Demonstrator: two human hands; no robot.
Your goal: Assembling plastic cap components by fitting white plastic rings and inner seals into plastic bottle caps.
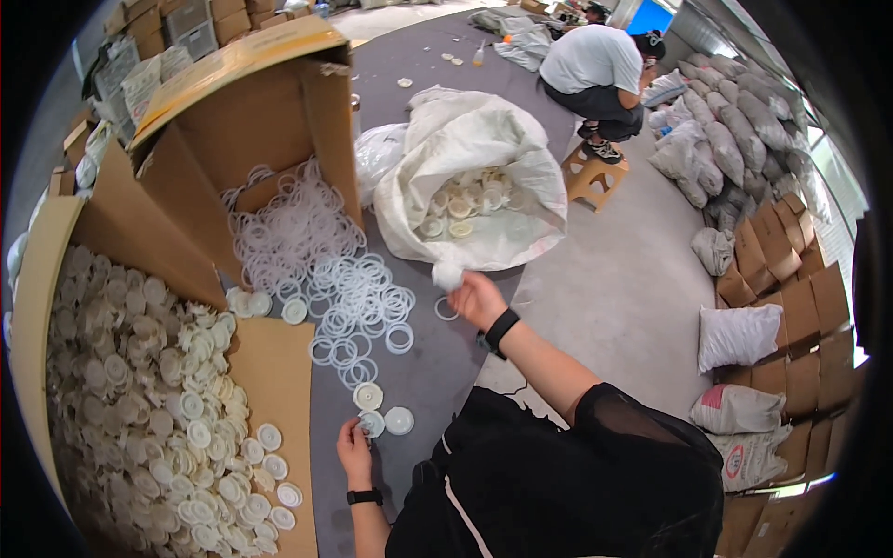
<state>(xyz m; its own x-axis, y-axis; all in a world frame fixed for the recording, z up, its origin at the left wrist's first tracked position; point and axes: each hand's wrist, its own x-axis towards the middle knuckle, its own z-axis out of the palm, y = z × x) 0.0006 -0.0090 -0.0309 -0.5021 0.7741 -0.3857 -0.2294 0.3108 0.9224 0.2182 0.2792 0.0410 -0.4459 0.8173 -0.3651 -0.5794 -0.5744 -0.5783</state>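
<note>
My right hand (480,301) reaches forward to the near rim of a large white woven sack (414,209). Its fingers are closed on a white plastic lid (447,275), slightly blurred. Inside the sack lie many round cream-white lids (482,193). Low on the grey table, my left hand (353,454) pinches the edge of another pale lid (371,425). Two more lids touch or nearly touch that one: a cream lid (367,396) and a white lid (399,420). Beyond them spreads a heap of translucent plastic rings (358,298), and a single ring (446,308) lies beside my right hand.
A tipped cardboard box (237,121) spills rings onto the table. On the left, another carton (42,325) holds a big pile of lids (139,391). A person (595,70) crouches on an orange stool (595,177). Filled sacks (735,130) and cartons (805,307) line the right side.
</note>
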